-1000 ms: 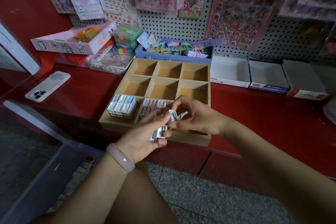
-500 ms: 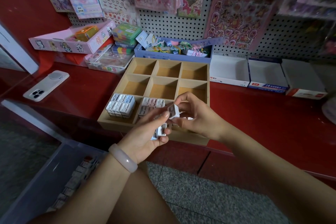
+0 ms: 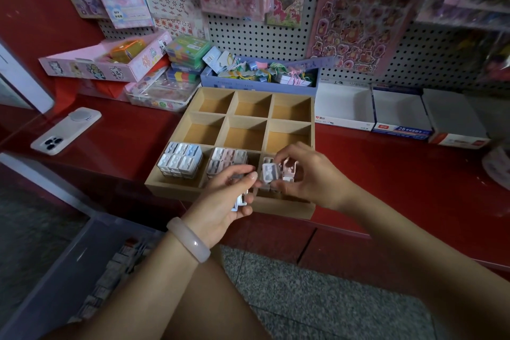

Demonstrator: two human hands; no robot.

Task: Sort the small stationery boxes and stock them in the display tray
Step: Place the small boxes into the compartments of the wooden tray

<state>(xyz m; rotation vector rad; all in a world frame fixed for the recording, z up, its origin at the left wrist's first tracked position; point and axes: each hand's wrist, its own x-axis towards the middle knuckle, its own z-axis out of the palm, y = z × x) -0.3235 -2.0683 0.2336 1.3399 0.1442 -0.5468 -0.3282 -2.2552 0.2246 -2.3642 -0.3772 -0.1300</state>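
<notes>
Pinching two small boxes (image 3: 278, 172), the right hand (image 3: 306, 174) has carried them from the left hand (image 3: 225, 199), which grips a few more, to the tray (image 3: 176, 130)'s near-right compartment for stocking.

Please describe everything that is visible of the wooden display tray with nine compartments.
The display tray looks like pale wood or board, square, with thin dividers forming a three-by-three grid. It lies flat on the red counter, its near edge at the counter's front. The six rear and middle compartments show only bare bottoms. The near-left compartment holds a tight block of small white and bluish boxes; the near-middle holds white and pinkish ones; the near-right, partly hidden by the right hand, holds a few.
</notes>
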